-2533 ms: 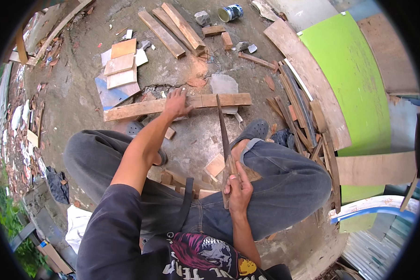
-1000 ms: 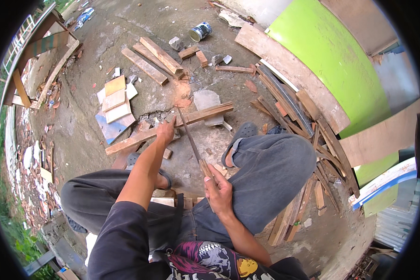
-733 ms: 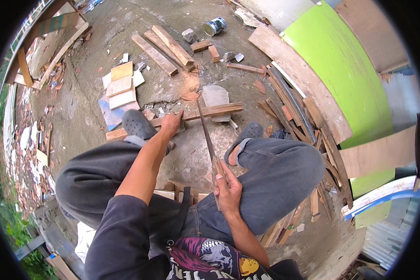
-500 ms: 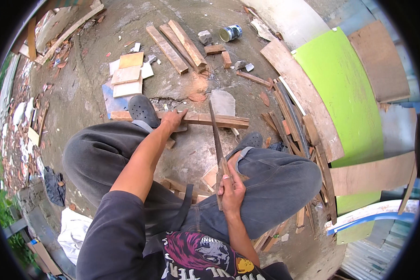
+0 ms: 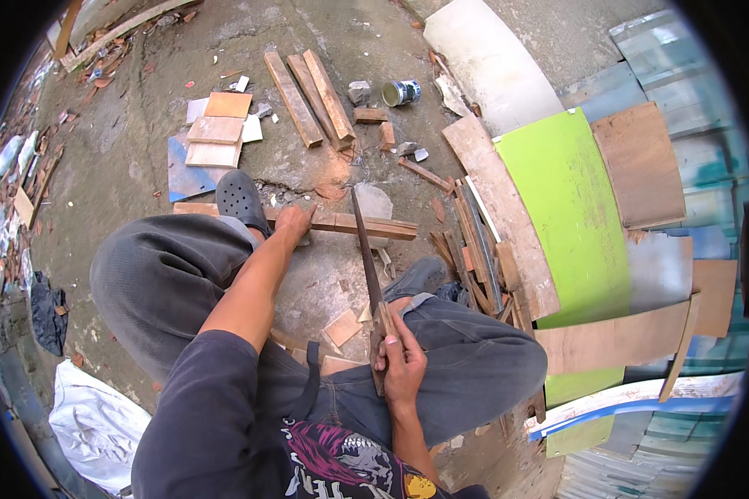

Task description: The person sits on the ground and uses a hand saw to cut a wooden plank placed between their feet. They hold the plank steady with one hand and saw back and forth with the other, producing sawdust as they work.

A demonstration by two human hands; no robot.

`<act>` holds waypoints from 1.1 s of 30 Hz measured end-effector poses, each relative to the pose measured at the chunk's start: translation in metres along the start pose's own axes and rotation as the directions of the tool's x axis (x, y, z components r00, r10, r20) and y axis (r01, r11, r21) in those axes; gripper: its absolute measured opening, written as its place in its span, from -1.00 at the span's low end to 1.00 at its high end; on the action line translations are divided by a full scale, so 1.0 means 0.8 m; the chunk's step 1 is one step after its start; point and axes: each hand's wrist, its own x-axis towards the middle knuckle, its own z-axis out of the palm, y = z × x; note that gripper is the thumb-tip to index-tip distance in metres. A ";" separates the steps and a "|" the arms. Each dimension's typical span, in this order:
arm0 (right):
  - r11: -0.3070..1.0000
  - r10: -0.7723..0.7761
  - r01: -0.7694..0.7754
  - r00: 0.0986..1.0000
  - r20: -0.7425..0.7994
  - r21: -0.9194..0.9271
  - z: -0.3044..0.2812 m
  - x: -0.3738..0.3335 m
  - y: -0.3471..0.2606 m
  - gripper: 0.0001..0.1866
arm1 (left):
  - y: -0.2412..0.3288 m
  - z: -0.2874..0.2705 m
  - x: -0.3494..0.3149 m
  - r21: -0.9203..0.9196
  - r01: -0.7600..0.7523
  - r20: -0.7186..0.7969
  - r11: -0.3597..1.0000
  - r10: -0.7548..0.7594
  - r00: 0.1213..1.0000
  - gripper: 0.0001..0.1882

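A long wooden batten (image 5: 341, 223) lies crosswise in front of me, raised off the ground on something partly hidden. My left hand (image 5: 294, 221) grips it near its middle, holding it down, while my left foot in a grey clog (image 5: 240, 198) presses on its left part. My right hand (image 5: 402, 363) is closed around the wooden handle of a handsaw (image 5: 368, 264), close to my right thigh. The saw's dark blade points away from me and crosses the batten right of my left hand. Whether its teeth sit in a cut is too small to tell.
Several loose battens (image 5: 312, 98) lie ahead, near an open paint tin (image 5: 401, 92) and wood offcuts. Square board pieces (image 5: 216, 131) are stacked at the left. On the right are scrap timber (image 5: 477, 245) and a green panel (image 5: 562, 208). A white sack (image 5: 100, 424) lies lower left.
The view has swung to the right, so the scene sits further left. Both hands keep their holds, and the saw still lies across the batten at nearly the same spot.
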 end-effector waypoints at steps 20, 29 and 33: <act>0.984 0.012 -0.022 0.998 -0.058 -0.174 0.034 0.100 0.034 -0.53 | 0.051 0.014 -0.011 0.154 -0.006 -0.035 0.988 0.011 0.999 -0.39; 0.962 0.031 -0.073 0.987 -0.159 -0.264 0.046 0.155 0.070 -0.54 | 0.061 -0.007 -0.038 0.203 -0.092 -0.029 0.975 0.100 0.995 -0.46; 0.955 0.078 -0.123 0.982 -0.171 -0.268 0.048 0.154 0.102 -0.54 | 0.077 -0.032 -0.042 0.150 -0.042 0.035 0.988 0.038 0.999 -0.39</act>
